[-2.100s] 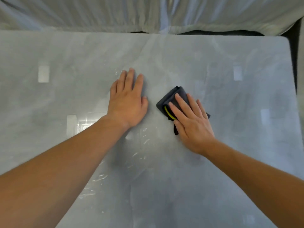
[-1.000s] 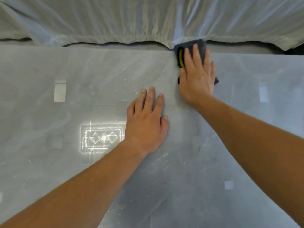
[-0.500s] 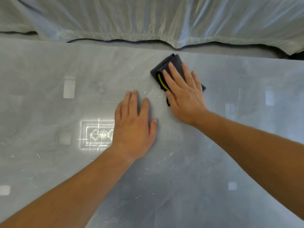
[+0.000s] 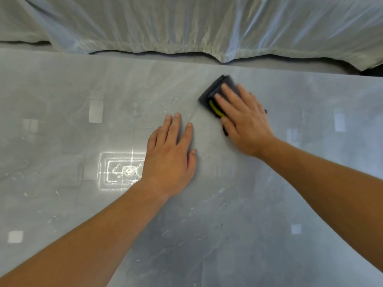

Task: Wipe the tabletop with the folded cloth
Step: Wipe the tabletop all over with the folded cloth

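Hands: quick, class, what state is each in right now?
Left hand: open, flat on the tabletop, holding nothing.
Right hand: open, pressing flat on the cloth.

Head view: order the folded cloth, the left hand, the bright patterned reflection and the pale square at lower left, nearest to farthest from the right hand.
1. Folded cloth: under the right hand.
2. Left hand: just to its left.
3. Bright reflection: left of that hand.
4. Pale square: far lower left.

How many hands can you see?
2. The left hand lies flat on the tabletop near the middle; the right hand presses the folded cloth just beyond it, to the right.
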Demonstrator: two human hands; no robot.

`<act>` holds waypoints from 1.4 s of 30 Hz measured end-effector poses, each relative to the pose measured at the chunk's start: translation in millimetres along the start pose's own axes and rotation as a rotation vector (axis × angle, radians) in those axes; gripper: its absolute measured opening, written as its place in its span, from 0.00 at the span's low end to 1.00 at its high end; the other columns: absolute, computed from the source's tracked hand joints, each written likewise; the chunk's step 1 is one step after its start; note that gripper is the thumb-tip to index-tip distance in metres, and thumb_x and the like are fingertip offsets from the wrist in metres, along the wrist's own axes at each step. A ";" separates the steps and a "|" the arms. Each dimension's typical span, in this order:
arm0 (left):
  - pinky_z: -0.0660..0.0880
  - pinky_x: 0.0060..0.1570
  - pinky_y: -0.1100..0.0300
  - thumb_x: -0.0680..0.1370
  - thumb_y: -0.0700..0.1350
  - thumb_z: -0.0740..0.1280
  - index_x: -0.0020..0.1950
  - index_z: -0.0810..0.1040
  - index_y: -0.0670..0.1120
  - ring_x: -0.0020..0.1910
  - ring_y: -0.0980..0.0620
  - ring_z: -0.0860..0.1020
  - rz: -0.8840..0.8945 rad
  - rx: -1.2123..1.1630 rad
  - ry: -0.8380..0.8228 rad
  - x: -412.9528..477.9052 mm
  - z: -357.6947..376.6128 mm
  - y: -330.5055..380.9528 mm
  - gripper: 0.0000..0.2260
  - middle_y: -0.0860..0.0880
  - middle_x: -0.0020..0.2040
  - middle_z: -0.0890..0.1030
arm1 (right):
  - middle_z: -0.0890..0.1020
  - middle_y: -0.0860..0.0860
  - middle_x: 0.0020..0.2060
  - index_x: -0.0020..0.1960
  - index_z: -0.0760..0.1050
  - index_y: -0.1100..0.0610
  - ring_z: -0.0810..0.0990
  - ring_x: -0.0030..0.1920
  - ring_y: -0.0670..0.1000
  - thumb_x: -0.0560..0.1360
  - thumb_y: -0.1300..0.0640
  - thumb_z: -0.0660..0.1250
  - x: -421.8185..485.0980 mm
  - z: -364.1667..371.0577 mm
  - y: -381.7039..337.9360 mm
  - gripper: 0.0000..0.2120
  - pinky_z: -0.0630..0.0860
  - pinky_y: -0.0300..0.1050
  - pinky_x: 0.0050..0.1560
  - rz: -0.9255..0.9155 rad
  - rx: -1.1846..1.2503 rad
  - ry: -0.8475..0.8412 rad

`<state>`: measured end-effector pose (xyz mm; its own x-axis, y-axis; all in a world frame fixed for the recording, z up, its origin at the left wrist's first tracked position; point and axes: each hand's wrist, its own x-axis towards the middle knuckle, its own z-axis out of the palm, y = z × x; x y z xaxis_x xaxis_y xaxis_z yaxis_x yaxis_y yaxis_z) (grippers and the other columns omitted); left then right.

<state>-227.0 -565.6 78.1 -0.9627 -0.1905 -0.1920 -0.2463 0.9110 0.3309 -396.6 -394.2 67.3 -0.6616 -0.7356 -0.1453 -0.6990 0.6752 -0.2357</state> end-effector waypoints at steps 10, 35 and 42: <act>0.56 0.76 0.44 0.80 0.51 0.55 0.74 0.68 0.42 0.79 0.41 0.55 0.023 -0.109 0.013 -34.2 -4.5 -4.8 0.25 0.39 0.79 0.60 | 0.56 0.47 0.81 0.80 0.59 0.46 0.49 0.81 0.57 0.82 0.49 0.52 -69.2 18.4 -44.7 0.26 0.48 0.59 0.79 -0.009 0.041 -0.017; 0.48 0.78 0.45 0.79 0.53 0.54 0.79 0.60 0.43 0.81 0.44 0.46 0.162 -0.041 -0.111 -108.6 1.8 -2.6 0.29 0.40 0.81 0.51 | 0.60 0.49 0.80 0.78 0.64 0.47 0.54 0.80 0.59 0.82 0.50 0.56 -157.2 39.7 -73.1 0.24 0.52 0.59 0.78 -0.082 0.014 0.001; 0.49 0.77 0.44 0.79 0.52 0.55 0.77 0.63 0.41 0.80 0.42 0.51 0.188 -0.015 -0.120 -135.1 10.2 2.9 0.29 0.39 0.80 0.56 | 0.56 0.49 0.81 0.79 0.61 0.47 0.50 0.81 0.59 0.80 0.53 0.57 -155.5 50.7 -107.5 0.28 0.48 0.60 0.79 0.414 0.130 0.182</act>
<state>-96.4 -533.6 95.6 -0.9718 0.0278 -0.2340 -0.0662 0.9208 0.3845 -204.8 -355.2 66.5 -0.9224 -0.3769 -0.0845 -0.3344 0.8887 -0.3138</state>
